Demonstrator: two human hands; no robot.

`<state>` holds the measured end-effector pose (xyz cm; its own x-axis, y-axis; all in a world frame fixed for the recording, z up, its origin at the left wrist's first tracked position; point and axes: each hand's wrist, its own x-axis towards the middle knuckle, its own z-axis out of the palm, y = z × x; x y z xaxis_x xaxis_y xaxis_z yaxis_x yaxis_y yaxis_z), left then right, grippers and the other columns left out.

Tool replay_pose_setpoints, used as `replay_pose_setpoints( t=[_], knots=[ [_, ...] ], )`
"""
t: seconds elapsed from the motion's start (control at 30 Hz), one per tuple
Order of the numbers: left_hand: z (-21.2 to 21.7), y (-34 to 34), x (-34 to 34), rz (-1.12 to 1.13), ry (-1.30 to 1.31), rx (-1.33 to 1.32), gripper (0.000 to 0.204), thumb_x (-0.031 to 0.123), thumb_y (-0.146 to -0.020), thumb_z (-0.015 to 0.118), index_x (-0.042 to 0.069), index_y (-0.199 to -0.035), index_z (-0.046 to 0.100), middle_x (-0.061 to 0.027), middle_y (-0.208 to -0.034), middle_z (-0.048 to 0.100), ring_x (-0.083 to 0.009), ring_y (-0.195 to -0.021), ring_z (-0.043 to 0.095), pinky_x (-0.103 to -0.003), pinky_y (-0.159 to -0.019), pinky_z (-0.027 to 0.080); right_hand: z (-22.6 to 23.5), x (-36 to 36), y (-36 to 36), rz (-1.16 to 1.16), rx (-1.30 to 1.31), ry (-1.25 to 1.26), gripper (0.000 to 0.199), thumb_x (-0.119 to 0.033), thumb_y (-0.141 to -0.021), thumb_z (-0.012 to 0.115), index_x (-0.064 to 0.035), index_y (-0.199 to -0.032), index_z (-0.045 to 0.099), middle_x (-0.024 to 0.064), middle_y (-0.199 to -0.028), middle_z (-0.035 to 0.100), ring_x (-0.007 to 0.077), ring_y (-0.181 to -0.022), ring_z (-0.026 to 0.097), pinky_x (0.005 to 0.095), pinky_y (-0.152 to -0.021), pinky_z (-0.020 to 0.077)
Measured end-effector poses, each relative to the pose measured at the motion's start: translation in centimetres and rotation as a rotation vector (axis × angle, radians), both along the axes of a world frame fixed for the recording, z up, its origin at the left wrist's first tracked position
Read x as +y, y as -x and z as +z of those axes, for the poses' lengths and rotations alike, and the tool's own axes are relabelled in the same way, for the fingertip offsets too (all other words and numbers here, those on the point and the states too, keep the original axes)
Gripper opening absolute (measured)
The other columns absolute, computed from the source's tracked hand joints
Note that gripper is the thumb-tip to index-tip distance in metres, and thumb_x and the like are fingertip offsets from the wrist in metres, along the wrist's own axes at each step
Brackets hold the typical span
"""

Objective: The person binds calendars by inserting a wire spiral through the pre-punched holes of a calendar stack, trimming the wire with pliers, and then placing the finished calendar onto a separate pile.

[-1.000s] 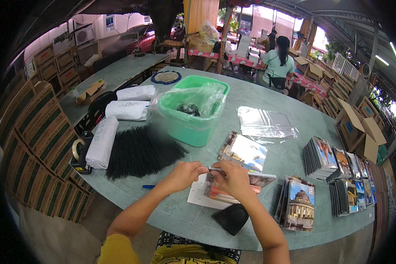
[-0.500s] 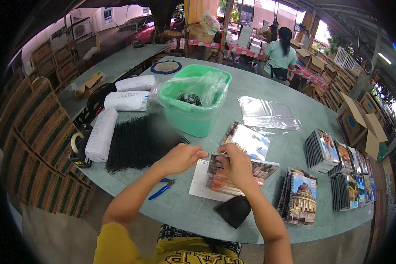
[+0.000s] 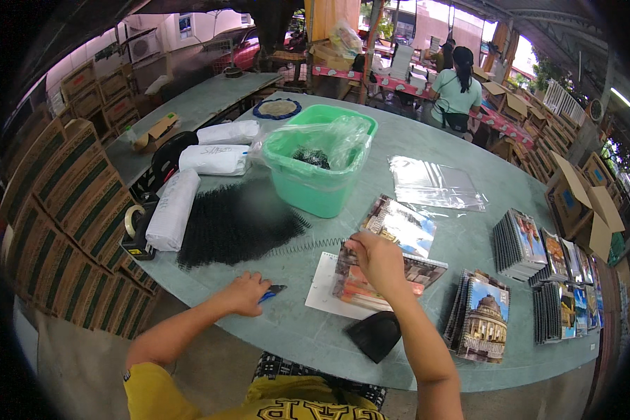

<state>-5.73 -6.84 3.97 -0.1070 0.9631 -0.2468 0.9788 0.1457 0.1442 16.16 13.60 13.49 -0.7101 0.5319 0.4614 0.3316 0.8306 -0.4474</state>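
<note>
My left hand (image 3: pixel 247 294) is closed around blue-handled pliers (image 3: pixel 267 297) lying near the front of the table; only part of the handles and the dark jaws show. My right hand (image 3: pixel 376 262) pinches the top edge of a calendar (image 3: pixel 427 270) with picture pages, which is propped at an angle. From that edge a thin black spiral coil (image 3: pixel 308 246) runs left across the table. My fingers hide where coil and pages meet. Under the calendar lies a white printed sheet (image 3: pixel 322 290); behind it is a glossy picture cover (image 3: pixel 406 227). A black wedge-shaped block (image 3: pixel 375 336) sits in front.
A heap of black coils (image 3: pixel 231 220) lies left of a green bin (image 3: pixel 315 185) lined with plastic. White rolled packs (image 3: pixel 171 213) and a tape dispenser (image 3: pixel 138 231) stand at the left edge. Clear plastic sleeves (image 3: pixel 437 183) and stacked spiral-bound calendars (image 3: pixel 486 315) are at right. A person (image 3: pixel 456 91) works beyond.
My left hand has left the calendar's edge and moved down-left onto the pliers. The coil stretching left is now uncovered. My right hand stays at the calendar; the view has shifted slightly.
</note>
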Motion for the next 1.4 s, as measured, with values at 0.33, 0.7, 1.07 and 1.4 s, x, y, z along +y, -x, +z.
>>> replay_pose_setpoints(
  t=[0.33, 0.7, 1.07, 1.4],
  knots=[
    [13.4, -6.8, 5.1, 0.065, -0.243, -0.456, 0.028, 0.017, -0.075, 0.053, 0.0, -0.097, 0.049, -0.0217, -0.088, 0.056, -0.0393, -0.083, 0.057, -0.048, -0.072, 0.045, 0.6, -0.7, 0.0, -0.06, -0.011, 0.015, 0.02, -0.025, -0.081, 0.062, -0.0058, -0.088, 0.062, 0.0154, -0.082, 0.062, 0.0331, -0.074, 0.061, 0.0428, -0.062, 0.0469],
    [14.6, -7.5, 8.0, 0.024, -0.257, 0.015, 0.031, 0.025, -0.076, 0.053, 0.004, -0.1, 0.053, -0.018, -0.09, 0.059, -0.0353, -0.085, 0.058, -0.048, -0.073, 0.045, 0.5, -1.0, -0.2, -0.077, 0.073, 0.057, 0.016, -0.012, -0.073, 0.068, -0.0043, -0.085, 0.061, 0.0138, -0.079, 0.06, 0.0329, -0.077, 0.06, 0.0423, -0.066, 0.0463],
    [10.4, -6.8, 6.2, 0.05, -0.327, 0.004, 0.026, 0.027, -0.078, 0.06, 0.006, -0.093, 0.057, -0.016, -0.084, 0.062, -0.0355, -0.075, 0.062, -0.047, -0.066, 0.049, 0.4, 0.2, -0.2, -0.115, 0.026, -0.037, 0.02, -0.021, -0.076, 0.067, -0.0071, -0.09, 0.062, 0.0128, -0.073, 0.062, 0.0328, -0.074, 0.061, 0.0415, -0.065, 0.0472],
    [2.8, -9.1, 7.2, 0.007, -0.054, 0.076, 0.053, 0.048, -0.08, 0.059, 0.003, -0.108, 0.057, -0.0193, -0.1, 0.061, -0.0352, -0.1, 0.057, -0.044, -0.083, 0.046, -0.8, 0.5, 0.1, 0.01, 0.223, 0.017, 0.018, -0.012, -0.076, 0.064, -0.0075, -0.092, 0.057, 0.0108, -0.081, 0.06, 0.03, -0.082, 0.058, 0.0402, -0.071, 0.0453]
  ],
)
